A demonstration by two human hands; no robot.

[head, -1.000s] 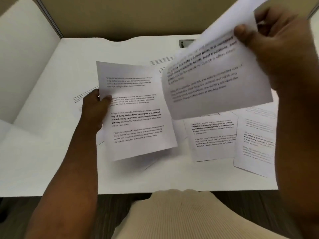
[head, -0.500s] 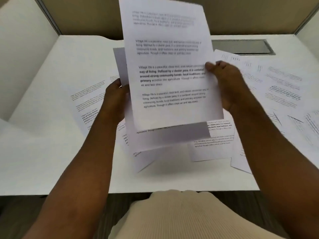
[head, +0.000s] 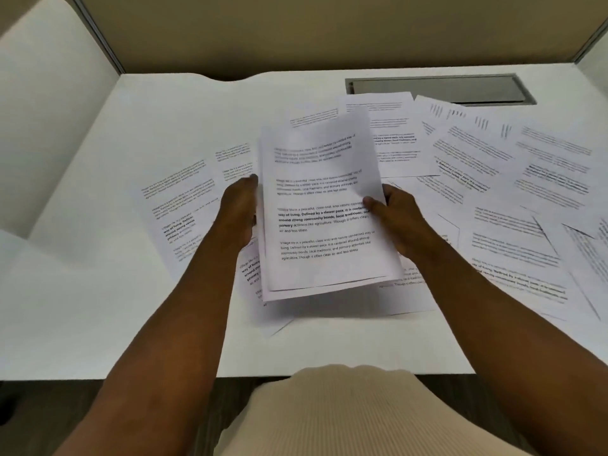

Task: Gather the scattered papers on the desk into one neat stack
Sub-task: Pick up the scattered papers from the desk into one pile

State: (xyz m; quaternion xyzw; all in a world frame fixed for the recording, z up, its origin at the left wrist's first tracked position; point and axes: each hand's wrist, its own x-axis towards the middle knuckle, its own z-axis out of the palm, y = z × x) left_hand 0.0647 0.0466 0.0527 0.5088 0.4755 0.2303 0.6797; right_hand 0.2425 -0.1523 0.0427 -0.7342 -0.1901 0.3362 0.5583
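Both hands hold a small stack of printed sheets point(head: 324, 205) above the white desk point(head: 98, 291). The left hand point(head: 238, 213) grips the stack's left edge, fingers curled behind it; the right hand point(head: 396, 218) pinches the right edge, thumb on the top page. Loose printed papers point(head: 513, 179) lie scattered and overlapping on the desk around and beneath the stack, most to its right.
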